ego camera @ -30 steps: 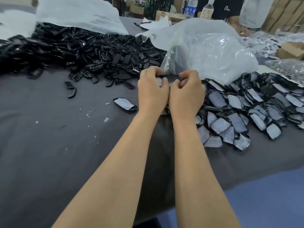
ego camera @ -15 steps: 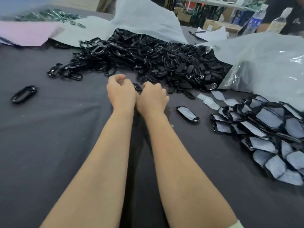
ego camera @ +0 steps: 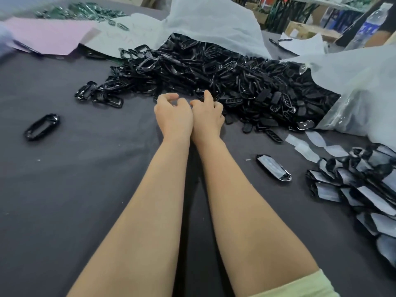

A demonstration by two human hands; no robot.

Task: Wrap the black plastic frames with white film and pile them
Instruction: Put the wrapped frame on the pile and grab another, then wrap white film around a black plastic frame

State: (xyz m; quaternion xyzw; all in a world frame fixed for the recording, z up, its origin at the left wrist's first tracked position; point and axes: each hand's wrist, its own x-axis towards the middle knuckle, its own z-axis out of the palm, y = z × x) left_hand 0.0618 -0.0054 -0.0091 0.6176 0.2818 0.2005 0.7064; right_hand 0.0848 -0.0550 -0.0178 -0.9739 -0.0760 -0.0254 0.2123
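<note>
We hold both arms out over the dark worktop (ego camera: 85, 189), the left grip (ego camera: 173, 116) and right grip (ego camera: 206, 116) side by side and touching at the near edge of the big heap of bare black frames (ego camera: 225, 82). Both grips have curled fingers; the right one lifts 1 finger toward the heap. We cannot tell whether either grip is clenched on nothing or grasping a frame, as the palms face away from us.

The heap spreads from 11 to 2 o'clock of the grips, spilling out from under a white sheet (ego camera: 214, 22). 1 loose frame (ego camera: 41, 127) lies alone at 9 o'clock, well apart. At 4 o'clock lies a single wrapped frame (ego camera: 273, 167), and beyond it, at the right edge, sits the pile of wrapped frames (ego camera: 364, 189). A few cut pieces of white film (ego camera: 308, 144) lie at 3 o'clock, between heap and pile. A clear plastic bag (ego camera: 360, 82) rises at 2 o'clock, and a pink sheet (ego camera: 47, 35) lies at 10 o'clock
</note>
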